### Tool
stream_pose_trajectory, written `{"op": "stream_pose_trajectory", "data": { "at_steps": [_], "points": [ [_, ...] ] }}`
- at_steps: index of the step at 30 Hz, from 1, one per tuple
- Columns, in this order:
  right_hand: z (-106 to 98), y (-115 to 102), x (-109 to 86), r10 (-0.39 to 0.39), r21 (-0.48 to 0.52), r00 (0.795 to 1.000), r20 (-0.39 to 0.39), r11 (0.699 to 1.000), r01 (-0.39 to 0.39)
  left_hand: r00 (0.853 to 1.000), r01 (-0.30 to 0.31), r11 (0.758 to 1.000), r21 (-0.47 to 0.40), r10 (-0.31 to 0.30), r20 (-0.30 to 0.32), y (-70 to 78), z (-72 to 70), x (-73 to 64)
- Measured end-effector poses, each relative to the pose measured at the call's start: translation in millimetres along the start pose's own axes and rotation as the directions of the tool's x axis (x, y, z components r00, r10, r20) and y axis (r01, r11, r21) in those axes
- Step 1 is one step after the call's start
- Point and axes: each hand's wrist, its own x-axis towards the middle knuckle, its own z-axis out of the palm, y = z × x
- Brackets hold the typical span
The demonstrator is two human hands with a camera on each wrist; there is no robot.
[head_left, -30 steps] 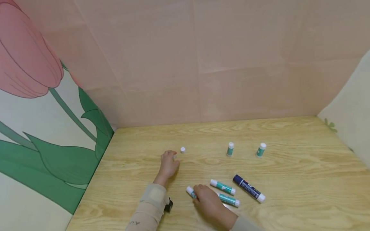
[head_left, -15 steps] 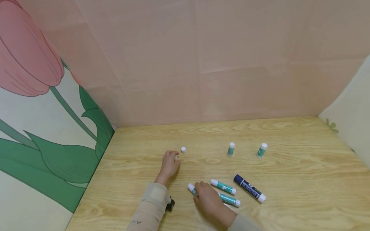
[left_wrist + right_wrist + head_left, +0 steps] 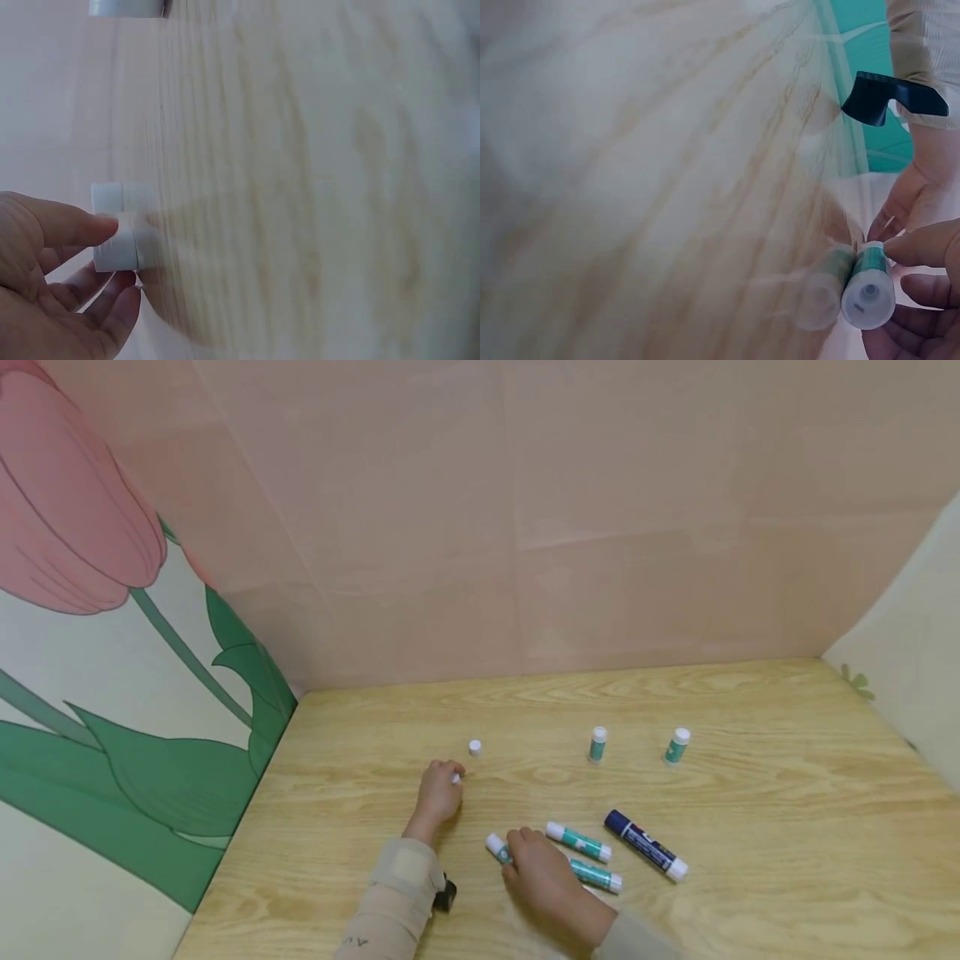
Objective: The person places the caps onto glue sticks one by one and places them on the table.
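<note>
In the head view my left hand (image 3: 438, 793) pinches a small white cap (image 3: 455, 778) left of the table's middle. The left wrist view has the thumb and fingers on either side of this white cap (image 3: 116, 251). Just beyond it stands a second white cap (image 3: 475, 747), apart from the hand. Nearer the front, my right hand (image 3: 543, 877) grips a green-and-white glue stick (image 3: 498, 847) lying low at the tabletop. The hand hides much of that stick in the head view; the right wrist view shows the end of the glue stick (image 3: 868, 296) between thumb and fingers.
Two green glue sticks (image 3: 579, 842) (image 3: 596, 875) lie right of my right hand, beside a larger dark blue glue stick (image 3: 647, 846). Two short green-and-white glue sticks (image 3: 597, 745) (image 3: 677, 747) stand upright farther back. A pink cloth wall (image 3: 517, 568) closes the table's (image 3: 787, 793) rear.
My left hand has come slightly back toward me with the white cap, widening its distance from the other cap. The right hand stays almost in place on the glue stick.
</note>
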Motion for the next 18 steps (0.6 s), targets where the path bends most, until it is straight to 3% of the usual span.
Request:
{"op": "stream_pose_trajectory", "data": {
  "at_steps": [10, 14, 18],
  "points": [
    [-3, 2, -4.0, 0.016, 0.051, 0.999, -0.035, 0.999, -0.014, 1.0, -0.014, 1.0, 0.015, 0.014, 0.003, 1.8, -3.3, -9.5],
    [-7, 4, -6.4, 0.042, 0.089, 0.999, -0.003, 0.995, -0.042, 1.0, 0.015, 0.998, -0.063, -0.016, -0.018, 3.8, -4.3, -14.4],
    [-12, 8, -7.0, 0.057, 0.098, 0.998, -0.018, 0.994, -0.054, 0.999, 0.005, 0.993, -0.114, -0.011, -0.049, 5.9, -4.4, -17.2]
  ]
}}
